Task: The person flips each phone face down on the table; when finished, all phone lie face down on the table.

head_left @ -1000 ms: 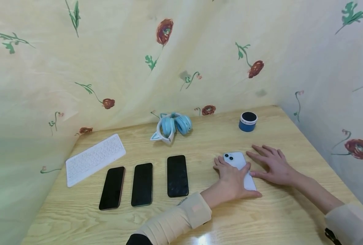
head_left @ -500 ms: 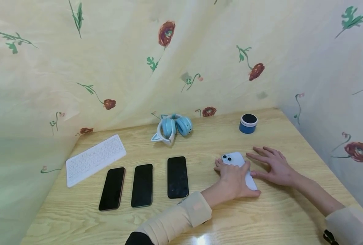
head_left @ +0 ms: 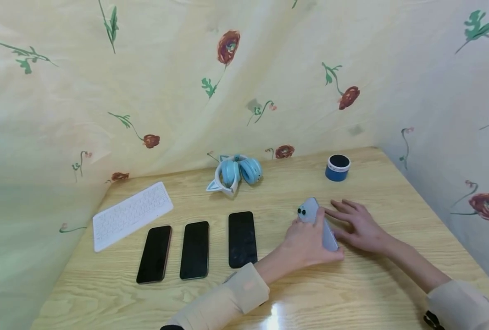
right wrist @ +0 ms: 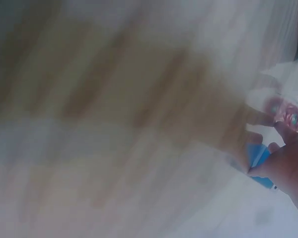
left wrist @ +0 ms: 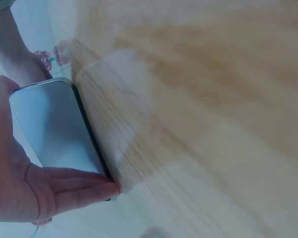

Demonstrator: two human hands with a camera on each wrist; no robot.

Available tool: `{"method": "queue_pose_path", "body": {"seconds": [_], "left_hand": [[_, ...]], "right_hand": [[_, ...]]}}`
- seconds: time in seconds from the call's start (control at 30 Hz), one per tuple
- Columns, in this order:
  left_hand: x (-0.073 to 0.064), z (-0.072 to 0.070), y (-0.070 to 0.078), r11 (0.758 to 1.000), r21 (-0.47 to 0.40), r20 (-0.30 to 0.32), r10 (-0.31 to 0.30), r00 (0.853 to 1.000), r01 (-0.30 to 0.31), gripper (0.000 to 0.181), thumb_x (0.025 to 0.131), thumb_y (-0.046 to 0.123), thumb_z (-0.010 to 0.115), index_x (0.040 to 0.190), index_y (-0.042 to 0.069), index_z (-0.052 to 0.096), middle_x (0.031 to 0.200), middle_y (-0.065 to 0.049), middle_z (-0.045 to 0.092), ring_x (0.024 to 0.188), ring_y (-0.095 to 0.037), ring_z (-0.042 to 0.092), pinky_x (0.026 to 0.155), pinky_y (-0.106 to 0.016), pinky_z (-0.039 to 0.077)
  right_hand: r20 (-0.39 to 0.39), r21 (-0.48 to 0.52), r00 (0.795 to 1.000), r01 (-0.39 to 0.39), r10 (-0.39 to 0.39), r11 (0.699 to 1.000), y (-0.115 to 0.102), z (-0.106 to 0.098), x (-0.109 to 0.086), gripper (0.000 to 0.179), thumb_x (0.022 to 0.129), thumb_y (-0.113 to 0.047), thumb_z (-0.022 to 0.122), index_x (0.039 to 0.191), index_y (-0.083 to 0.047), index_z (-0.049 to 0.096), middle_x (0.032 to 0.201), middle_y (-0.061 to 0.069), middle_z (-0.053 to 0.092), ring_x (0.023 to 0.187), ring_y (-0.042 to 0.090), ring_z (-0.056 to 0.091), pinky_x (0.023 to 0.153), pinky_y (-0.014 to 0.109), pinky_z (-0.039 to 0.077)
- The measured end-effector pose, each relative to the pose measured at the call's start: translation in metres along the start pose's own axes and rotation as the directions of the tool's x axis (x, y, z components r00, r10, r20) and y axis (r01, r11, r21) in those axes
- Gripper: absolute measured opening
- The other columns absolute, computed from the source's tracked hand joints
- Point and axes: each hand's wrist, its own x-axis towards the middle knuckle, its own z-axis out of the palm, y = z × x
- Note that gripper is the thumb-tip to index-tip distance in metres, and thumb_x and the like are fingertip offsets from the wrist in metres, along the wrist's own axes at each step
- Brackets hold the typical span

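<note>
A pale smartphone (head_left: pixel 329 235) with two camera lenses on its back is tilted up off flat at the right of the table. My left hand (head_left: pixel 304 242) grips it by its edges. In the left wrist view, the phone's front (left wrist: pixel 59 126) faces the camera, between the thumb above and the fingers below. Just right of the phone, my right hand (head_left: pixel 361 228) rests on the table, fingers spread loosely and holding nothing. At the edge of the right wrist view, that right hand (right wrist: pixel 287 161) overlaps the blue speaker (right wrist: pixel 260 153) behind it.
Left of my left hand lie three dark phones: one nearest (head_left: pixel 242 239), a middle one (head_left: pixel 194 250) and an outer one (head_left: pixel 154 255). Behind them are a white keyboard (head_left: pixel 132 215) and light-blue cat-ear headphones (head_left: pixel 250 171). A blue speaker (head_left: pixel 337 173) stands at the back right. Floral cloth hangs behind.
The pale phone has gone from lying flat to tilted, held in my left hand. Its back now looks greyer. My right hand has shifted slightly left.
</note>
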Motion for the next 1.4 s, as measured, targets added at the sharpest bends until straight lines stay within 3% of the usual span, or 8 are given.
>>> {"method": "queue_pose_path", "body": {"seconds": [0.23,0.47,0.6,0.7,0.8,0.93,1.13,1.4], "left_hand": [[-0.016,-0.006,-0.011,0.99,-0.14,-0.021,-0.001,1.0,-0.002,0.099,0.082,0.059,0.057,0.151,0.002,0.016,0.06,0.004,0.054,0.049,-0.003,0.046,0.045,-0.018,0.037],[-0.028,-0.011,-0.016,0.963,-0.268,0.035,-0.017,0.999,0.026,0.108,0.081,0.042,0.066,0.153,0.001,-0.003,0.05,0.009,0.048,0.035,-0.002,0.04,0.037,-0.021,0.034],[-0.033,-0.013,-0.019,0.961,-0.273,0.075,-0.027,0.997,0.046,0.109,0.085,0.033,0.068,0.152,0.0,-0.011,0.052,0.007,0.051,0.034,-0.002,0.041,0.037,-0.021,0.035],[-0.034,-0.012,-0.021,0.965,-0.252,0.109,-0.053,0.993,0.079,0.111,0.088,0.04,0.068,0.152,0.001,-0.014,0.058,0.004,0.056,0.042,-0.002,0.049,0.044,-0.019,0.04],[-0.035,-0.011,-0.024,0.961,-0.254,0.127,-0.082,0.988,0.113,0.118,0.086,0.052,0.068,0.152,0.002,-0.017,0.095,-0.007,0.07,0.071,-0.005,0.065,0.064,-0.017,0.049],[-0.036,-0.012,-0.028,0.95,-0.273,0.15,-0.112,0.982,0.15,0.123,0.082,0.058,0.069,0.153,0.004,-0.016,0.149,-0.021,0.037,0.115,-0.017,0.059,0.089,-0.022,0.048],[-0.038,-0.008,-0.032,0.984,-0.142,0.153,-0.088,0.984,0.11,0.127,0.078,0.065,0.068,0.152,-0.004,-0.008,0.155,-0.025,0.023,0.134,-0.025,0.042,0.104,-0.03,0.039],[-0.038,-0.003,-0.032,0.984,-0.091,0.163,-0.137,0.977,0.153,0.121,0.077,0.064,0.07,0.153,-0.006,0.006,0.155,-0.023,0.024,0.144,-0.028,0.021,0.106,-0.025,0.035]], "right_hand": [[0.053,0.009,0.997,-0.058,0.057,0.998,-0.007,0.005,0.008,0.06,0.086,-0.035,0.073,0.14,-0.016,0.055,0.146,0.032,0.036,0.132,0.056,0.024,0.096,0.077,0.013],[0.062,-0.047,0.996,-0.055,0.057,0.997,-0.009,0.013,0.011,0.069,0.083,-0.043,0.075,0.144,-0.022,0.05,0.149,0.033,0.03,0.132,0.056,0.023,0.091,0.083,0.007],[0.071,-0.07,0.995,-0.059,0.064,0.996,-0.01,0.017,0.011,0.073,0.082,-0.047,0.074,0.147,-0.026,0.046,0.15,0.033,0.028,0.133,0.056,0.022,0.092,0.083,0.004],[0.079,-0.086,0.994,-0.072,0.079,0.994,-0.01,0.019,0.011,0.075,0.082,-0.049,0.074,0.148,-0.028,0.045,0.152,0.031,0.026,0.134,0.055,0.02,0.093,0.082,0.003],[0.088,-0.091,0.992,-0.079,0.088,0.993,-0.01,0.02,0.011,0.076,0.082,-0.049,0.074,0.148,-0.029,0.043,0.153,0.03,0.025,0.135,0.055,0.019,0.094,0.082,0.001],[0.078,-0.097,0.994,-0.071,0.079,0.993,-0.011,0.021,0.012,0.075,0.082,-0.048,0.074,0.148,-0.028,0.044,0.153,0.03,0.025,0.134,0.055,0.02,0.094,0.081,0.002],[0.06,-0.119,0.996,-0.062,0.07,0.991,-0.013,0.021,0.012,0.075,0.082,-0.048,0.074,0.148,-0.03,0.044,0.152,0.028,0.028,0.133,0.054,0.022,0.093,0.082,0.004],[0.056,-0.129,0.996,-0.055,0.063,0.99,-0.014,0.02,0.013,0.074,0.082,-0.048,0.074,0.148,-0.031,0.044,0.152,0.028,0.029,0.133,0.054,0.023,0.094,0.081,0.004]]}}
